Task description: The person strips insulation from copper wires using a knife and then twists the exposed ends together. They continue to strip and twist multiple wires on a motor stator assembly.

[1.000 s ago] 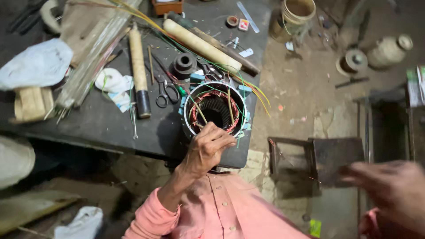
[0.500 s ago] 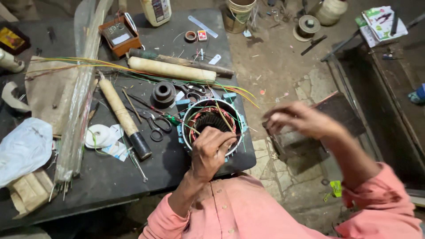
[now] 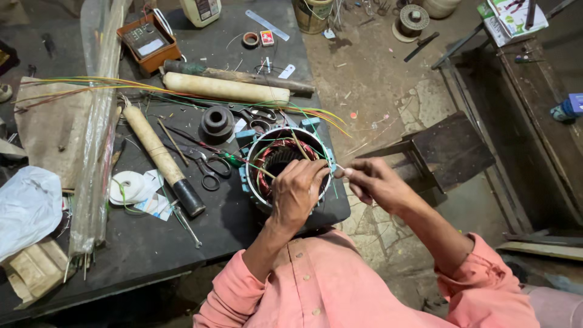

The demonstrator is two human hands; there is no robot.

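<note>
Pinching thin wire [image 3: 337, 168], hands [image 3: 296, 193] over stator [image 3: 285, 159]

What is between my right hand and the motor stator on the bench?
Nothing visible. The right hand is just beside the motor stator rim, pinching something thin at its edge, while the left hand rests on the stator's near side.

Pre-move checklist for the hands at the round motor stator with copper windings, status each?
1. Left hand resting on the round metal motor stator with copper windings: ok.
2. Right hand pinching a thin strand beside the stator rim: ok.
3. Strand type: cannot tell, too thin.
4. Stator fully on the dark workbench: not ok, it sits at the corner edge.
5. Black-handled scissors close by the left hand: ok.
</note>
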